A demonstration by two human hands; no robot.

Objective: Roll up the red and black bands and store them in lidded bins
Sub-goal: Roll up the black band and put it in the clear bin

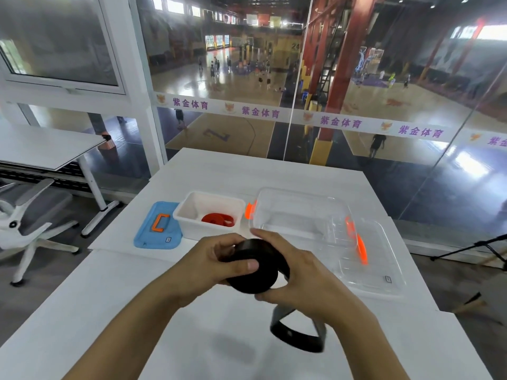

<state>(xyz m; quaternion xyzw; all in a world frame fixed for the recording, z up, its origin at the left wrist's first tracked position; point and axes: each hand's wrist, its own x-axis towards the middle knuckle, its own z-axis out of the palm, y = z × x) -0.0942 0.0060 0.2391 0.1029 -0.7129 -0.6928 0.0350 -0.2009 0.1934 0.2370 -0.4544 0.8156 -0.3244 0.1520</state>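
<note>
A black band (253, 272), mostly wound into a thick roll, is held above the white table (137, 311). My left hand (211, 261) grips the roll from the left, thumb across its front. My right hand (299, 272) grips it from the right, fingers curled over the top. The band's loose end hangs in a loop (299, 335) below my right wrist. A rolled red band (218, 219) lies in the open white bin (192, 218). Its blue lid (157, 227) lies flat to the left. The clear bin (296, 215) stands open, with its clear lid (375, 267) leaning at its right.
A glass wall runs behind the table's far edge, overlooking a sports hall. A grey office chair (30, 215) and another white desk (49, 149) stand to the left. A black tripod leg (472, 246) shows at the right.
</note>
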